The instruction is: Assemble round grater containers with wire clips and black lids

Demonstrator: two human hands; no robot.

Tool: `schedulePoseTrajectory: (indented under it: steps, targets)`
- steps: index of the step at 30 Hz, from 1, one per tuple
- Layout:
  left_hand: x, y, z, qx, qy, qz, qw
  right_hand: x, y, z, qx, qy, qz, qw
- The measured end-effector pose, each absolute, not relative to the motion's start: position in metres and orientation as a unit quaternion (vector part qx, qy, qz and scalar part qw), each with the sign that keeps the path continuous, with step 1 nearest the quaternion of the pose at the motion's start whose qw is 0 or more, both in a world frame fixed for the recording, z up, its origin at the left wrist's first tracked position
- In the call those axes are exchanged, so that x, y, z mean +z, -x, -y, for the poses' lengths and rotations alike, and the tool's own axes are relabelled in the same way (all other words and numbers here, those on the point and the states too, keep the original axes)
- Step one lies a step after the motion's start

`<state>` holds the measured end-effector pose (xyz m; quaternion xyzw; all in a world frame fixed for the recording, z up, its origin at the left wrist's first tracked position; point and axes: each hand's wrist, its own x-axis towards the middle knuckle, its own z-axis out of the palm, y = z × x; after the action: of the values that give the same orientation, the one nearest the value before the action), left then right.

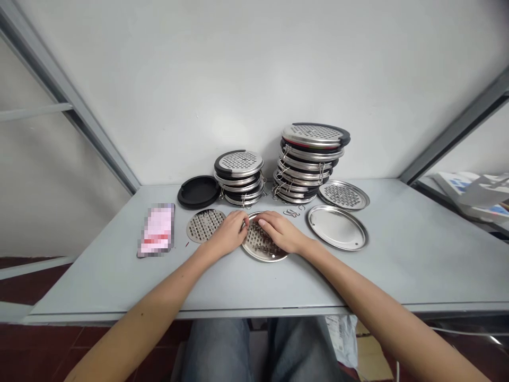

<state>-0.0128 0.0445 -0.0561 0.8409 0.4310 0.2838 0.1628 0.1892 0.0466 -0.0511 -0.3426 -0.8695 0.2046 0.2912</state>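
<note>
A shallow round metal tray point(270, 259) lies on the table in front of me, with a dark perforated metal disc point(258, 244) inside its rim. My left hand point(233, 232) grips the tray's left edge with curled fingers. My right hand point(280, 231) bends over the right side, its fingers closed at the far rim and partly covering the disc. Left of my left hand is a loose perforated disc point(202, 225), flat on the table. Beyond the right hand sits a plain round metal tray point(338, 228) with small holes near its rim.
Two stacks of round metal pieces with black rims and wire clips, a shorter stack point(240, 180) and a taller stack point(308, 164), stand near the wall. A black round lid point(199, 192), small metal clips point(292, 213), another perforated tray point(344, 196) and a blurred phone-like object point(157, 229) lie around.
</note>
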Motion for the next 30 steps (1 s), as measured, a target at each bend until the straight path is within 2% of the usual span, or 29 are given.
schedulePoseTrajectory:
  steps: [6,13,22,30]
  targets:
    - [-0.057,0.014,-0.046,0.295,-0.843,-0.416,0.17,-0.049,-0.19,-0.046,0.199,0.337,0.873,0.289]
    - [-0.061,0.014,-0.048,0.275,-0.861,-0.408,0.128,-0.05,-0.19,-0.046,0.189,0.334,0.878,0.287]
    - [-0.036,0.018,-0.041,0.23,-0.867,-0.413,0.155,-0.046,-0.203,-0.051,0.2,0.316,0.884,0.282]
    - [-0.042,0.016,-0.039,0.248,-0.859,-0.435,0.103,-0.045,-0.205,-0.05,0.18,0.313,0.89,0.279]
